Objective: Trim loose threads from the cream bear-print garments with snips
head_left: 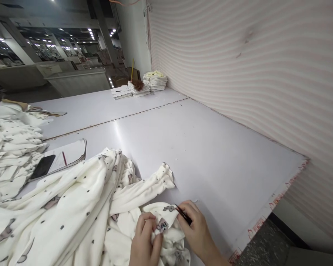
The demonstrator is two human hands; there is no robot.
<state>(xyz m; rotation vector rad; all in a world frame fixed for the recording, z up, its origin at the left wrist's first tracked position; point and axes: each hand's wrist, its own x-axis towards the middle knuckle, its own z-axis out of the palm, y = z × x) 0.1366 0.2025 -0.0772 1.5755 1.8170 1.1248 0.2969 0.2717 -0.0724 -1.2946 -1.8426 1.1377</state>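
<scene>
A white fleece garment (80,207) printed with small dark spots and grey bears lies bunched on the white table (211,155). My left hand (144,240) pinches a fold of it beside a bear print. My right hand (195,225) is closed on a small dark tool, thread snips (183,214) by the look of it, with the tip touching the fabric next to that fold. One cuffed sleeve (161,177) stretches out toward the table's middle.
A stack of the same white garments (11,147) sits at the left. Beside it lie a clipboard with paper (68,155), a black phone (43,166) and a red pen. Folded piles (144,87) stand far back against the striped wall. The table edge (269,207) runs at right.
</scene>
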